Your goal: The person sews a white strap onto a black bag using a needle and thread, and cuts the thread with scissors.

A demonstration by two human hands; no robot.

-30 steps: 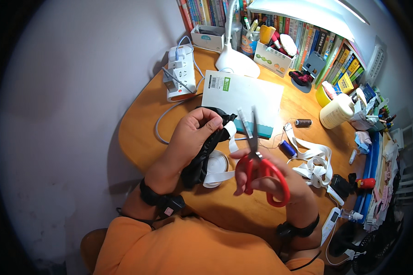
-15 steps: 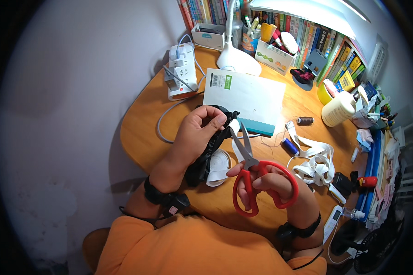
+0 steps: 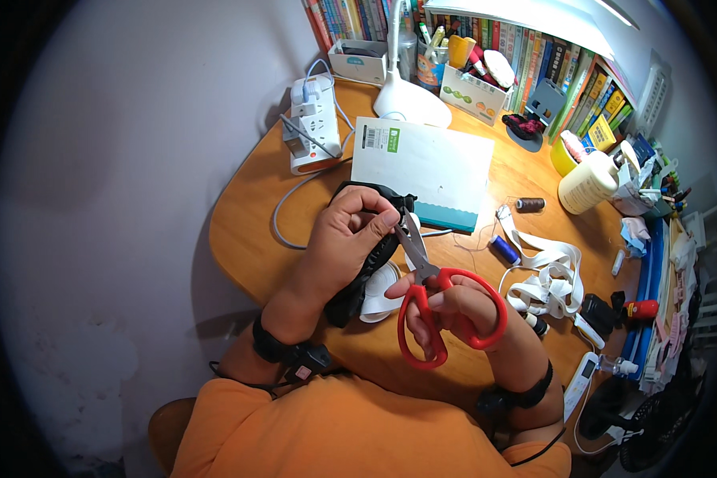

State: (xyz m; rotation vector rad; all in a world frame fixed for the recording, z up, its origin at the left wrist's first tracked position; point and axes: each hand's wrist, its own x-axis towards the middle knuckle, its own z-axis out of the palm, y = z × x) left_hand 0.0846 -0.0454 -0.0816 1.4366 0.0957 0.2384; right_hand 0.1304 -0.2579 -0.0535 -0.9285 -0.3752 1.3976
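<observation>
My left hand (image 3: 349,237) pinches a gathered edge of black fabric (image 3: 346,301), which hangs below it over the desk. In my right hand (image 3: 454,311) is a pair of scissors (image 3: 427,272) with red handles, thumb and fingers through the loops. The blades point up and left and have their tips at my left fingertips, beside the fabric's edge; they look nearly closed. A roll of white elastic band (image 3: 381,291) lies under my hands, its strip partly hidden by the fabric and the scissors.
A white notebook (image 3: 434,163) lies beyond my hands. To the right are a blue thread spool (image 3: 504,250), a brown thread spool (image 3: 530,205) and loose white elastic (image 3: 562,267). A power strip (image 3: 315,131), a lamp base (image 3: 410,103) and a pump bottle (image 3: 588,187) stand farther back.
The scissors have moved slightly left and their blades have come together, tips now at my left fingertips. My left hand keeps its pinch on the black fabric.
</observation>
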